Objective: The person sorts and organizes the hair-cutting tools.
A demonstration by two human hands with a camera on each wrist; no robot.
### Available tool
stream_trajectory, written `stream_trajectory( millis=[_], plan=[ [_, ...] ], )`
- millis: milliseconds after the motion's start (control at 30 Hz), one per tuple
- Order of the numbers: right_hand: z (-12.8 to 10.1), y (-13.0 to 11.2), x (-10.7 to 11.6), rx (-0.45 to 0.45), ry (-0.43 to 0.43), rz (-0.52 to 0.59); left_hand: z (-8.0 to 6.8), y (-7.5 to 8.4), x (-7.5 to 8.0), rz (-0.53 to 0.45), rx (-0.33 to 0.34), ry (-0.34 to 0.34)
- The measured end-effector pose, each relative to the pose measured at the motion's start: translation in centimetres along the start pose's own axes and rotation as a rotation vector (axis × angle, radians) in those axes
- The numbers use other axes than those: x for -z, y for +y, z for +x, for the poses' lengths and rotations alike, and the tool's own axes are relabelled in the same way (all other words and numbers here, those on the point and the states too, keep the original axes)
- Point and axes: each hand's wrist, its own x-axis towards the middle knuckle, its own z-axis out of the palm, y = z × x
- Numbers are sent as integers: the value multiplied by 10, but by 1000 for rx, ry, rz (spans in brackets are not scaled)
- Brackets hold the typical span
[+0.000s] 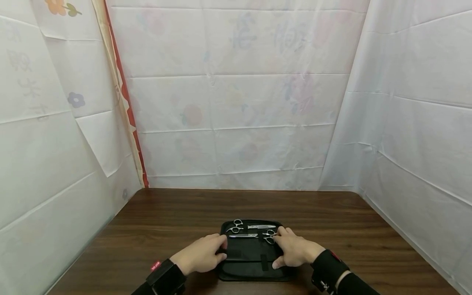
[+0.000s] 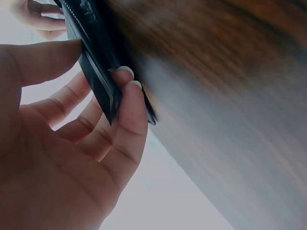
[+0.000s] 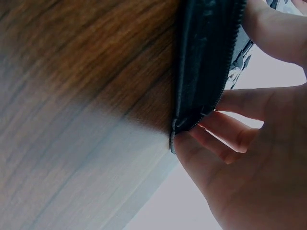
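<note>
A black zip-up scissors case [image 1: 245,268] lies unfolded on the table, with two pairs of silver hairdressing scissors across its far half. One pair [image 1: 261,226] is above the other [image 1: 243,235]; their finger loops face opposite ways. My left hand [image 1: 203,253] grips the case's left edge, thumb on top and fingertips at the side. A ridged black strip [image 2: 98,88] shows between that thumb and fingers in the left wrist view. At the right edge my right hand [image 1: 295,248] holds the case, its fingers along the zip [image 3: 232,48] and partly covering the lower scissors' loops.
The brown wooden table [image 1: 166,213] extends around the case. White printed sheets hang behind it [image 1: 236,102], on the left [image 1: 48,164] and on the right [image 1: 416,123]. A red-edged fold [image 1: 127,98] runs down the back left corner.
</note>
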Motion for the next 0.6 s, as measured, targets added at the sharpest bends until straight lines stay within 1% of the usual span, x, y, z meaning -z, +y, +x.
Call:
stream_trajectory(
  millis=[200,600],
  plan=[
    [1,0,-1,-1,2,0,-1,-3,1,-18,15,-10],
    [0,2,-1,14,8,-6,0,1,1,-18,-9,-5]
  ],
)
